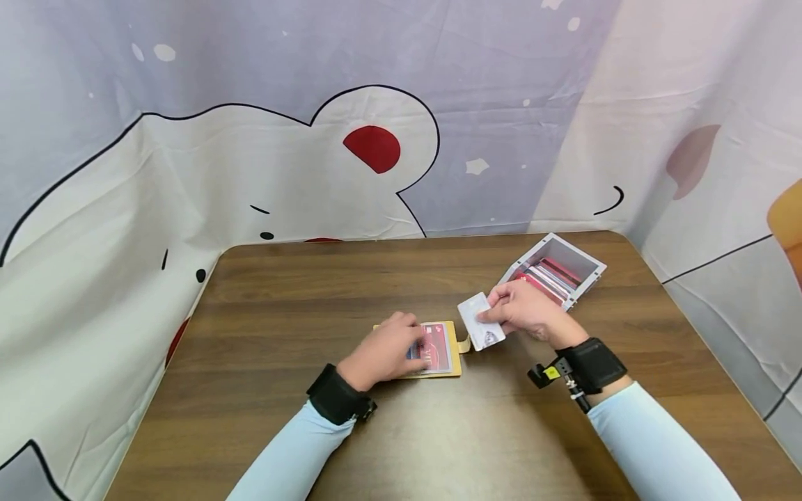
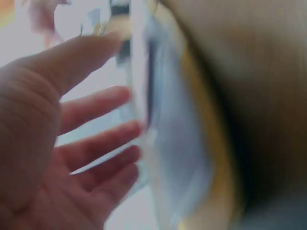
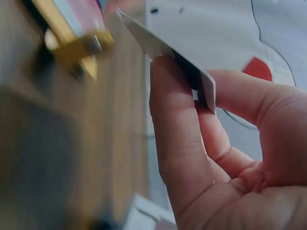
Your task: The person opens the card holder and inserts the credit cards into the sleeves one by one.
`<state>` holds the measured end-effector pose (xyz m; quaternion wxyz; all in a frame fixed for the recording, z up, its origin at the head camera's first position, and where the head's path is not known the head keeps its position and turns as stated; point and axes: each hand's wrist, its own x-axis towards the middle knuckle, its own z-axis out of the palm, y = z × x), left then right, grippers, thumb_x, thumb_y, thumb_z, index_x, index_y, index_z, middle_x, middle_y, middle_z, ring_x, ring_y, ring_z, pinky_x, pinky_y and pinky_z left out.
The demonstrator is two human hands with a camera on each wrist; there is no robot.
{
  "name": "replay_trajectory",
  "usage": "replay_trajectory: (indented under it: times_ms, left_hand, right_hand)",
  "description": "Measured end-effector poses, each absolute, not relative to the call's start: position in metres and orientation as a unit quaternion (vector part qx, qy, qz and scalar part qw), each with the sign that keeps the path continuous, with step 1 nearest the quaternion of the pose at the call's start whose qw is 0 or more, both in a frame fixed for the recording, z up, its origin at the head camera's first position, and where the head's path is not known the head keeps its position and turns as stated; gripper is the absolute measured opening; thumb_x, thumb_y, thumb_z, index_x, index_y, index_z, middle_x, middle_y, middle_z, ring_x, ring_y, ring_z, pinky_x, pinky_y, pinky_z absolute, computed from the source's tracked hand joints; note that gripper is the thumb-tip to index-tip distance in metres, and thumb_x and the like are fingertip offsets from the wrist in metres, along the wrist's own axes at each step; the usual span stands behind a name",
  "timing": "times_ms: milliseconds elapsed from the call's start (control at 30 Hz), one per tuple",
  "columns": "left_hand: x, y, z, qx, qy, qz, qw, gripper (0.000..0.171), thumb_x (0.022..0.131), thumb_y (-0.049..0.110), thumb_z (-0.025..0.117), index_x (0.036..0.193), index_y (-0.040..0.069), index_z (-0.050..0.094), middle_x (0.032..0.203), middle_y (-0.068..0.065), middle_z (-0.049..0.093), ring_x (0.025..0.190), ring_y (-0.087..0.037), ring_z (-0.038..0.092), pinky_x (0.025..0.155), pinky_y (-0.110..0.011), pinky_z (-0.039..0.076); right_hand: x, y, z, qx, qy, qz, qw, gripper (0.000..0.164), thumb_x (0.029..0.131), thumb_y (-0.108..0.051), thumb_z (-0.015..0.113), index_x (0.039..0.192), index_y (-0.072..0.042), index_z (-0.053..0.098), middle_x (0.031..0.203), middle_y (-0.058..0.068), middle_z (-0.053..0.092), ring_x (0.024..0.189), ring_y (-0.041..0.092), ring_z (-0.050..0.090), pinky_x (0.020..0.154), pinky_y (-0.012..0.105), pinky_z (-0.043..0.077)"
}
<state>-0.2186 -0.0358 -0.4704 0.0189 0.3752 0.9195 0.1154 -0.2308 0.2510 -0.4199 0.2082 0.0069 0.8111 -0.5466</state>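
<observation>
Nearest me on the wood-grain counter (image 1: 276, 306), my left hand (image 1: 385, 348) is loosely spread over a yellow card album (image 1: 455, 353), gripping nothing that I can see. Just right of the album, above its strap side, my right hand (image 1: 529, 309) pinches a white card (image 1: 472, 320), its long axis slanting away to the left. Farther right and back, a grey plastic box (image 1: 579, 255) holds filed cards (image 1: 560, 273).

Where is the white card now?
In the head view, right of centre: the white card is pinched by the right hand, between the yellow holder and the gray box.
</observation>
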Motion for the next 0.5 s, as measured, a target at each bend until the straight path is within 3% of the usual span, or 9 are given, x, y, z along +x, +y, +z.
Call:
replay_trajectory:
  times_ms: [100, 267, 367, 500]
  left_hand:
    - [-0.217, -0.019, -0.478, 0.392, 0.909, 0.142, 0.003, 0.044, 0.087, 0.051, 0.078, 0.111, 0.015, 0.070, 0.124, -0.005, 0.062, 0.117, -0.023, 0.056, 0.103, -0.036, 0.048]
    - [-0.216, -0.007, -0.483, 0.382, 0.911, 0.155, 0.017, 0.089, 0.077, 0.057, 0.085, 0.144, 0.009, 0.052, 0.144, -0.010, 0.057, 0.135, -0.027, 0.053, 0.116, -0.042, 0.041]
    - [-0.217, -0.008, -0.484, 0.381, 0.910, 0.165, 0.028, 0.105, 0.075, 0.054, 0.088, 0.154, 0.005, 0.038, 0.145, -0.011, 0.057, 0.135, -0.027, 0.054, 0.116, -0.041, 0.041]
    - [-0.218, -0.011, -0.482, 0.376, 0.906, 0.194, 0.028, 0.110, 0.074, 0.052, 0.090, 0.156, 0.005, 0.033, 0.141, -0.012, 0.060, 0.129, -0.026, 0.058, 0.113, -0.041, 0.044]
  right_hand:
    - [-0.227, 0.240, -0.426, 0.014, 0.807, -0.553, 0.205, 0.021, 0.083, -0.004, 0.081, 0.082, 0.000, 0.061, 0.075, 0.003, 0.071, 0.069, 0.016, 0.071, 0.063, 0.033, 0.061]
    - [-0.226, 0.233, -0.430, 0.020, 0.818, -0.540, 0.195, 0.021, 0.081, -0.009, 0.084, 0.084, 0.002, 0.067, 0.076, 0.002, 0.070, 0.068, 0.015, 0.070, 0.063, 0.032, 0.061]
    - [-0.226, 0.233, -0.431, 0.024, 0.825, -0.530, 0.194, 0.022, 0.081, -0.010, 0.085, 0.088, 0.004, 0.070, 0.076, 0.001, 0.071, 0.069, 0.015, 0.070, 0.063, 0.032, 0.060]
    - [-0.227, 0.233, -0.432, 0.034, 0.820, -0.538, 0.193, 0.025, 0.082, -0.008, 0.084, 0.095, 0.008, 0.070, 0.078, 0.002, 0.072, 0.070, 0.015, 0.071, 0.064, 0.032, 0.061]
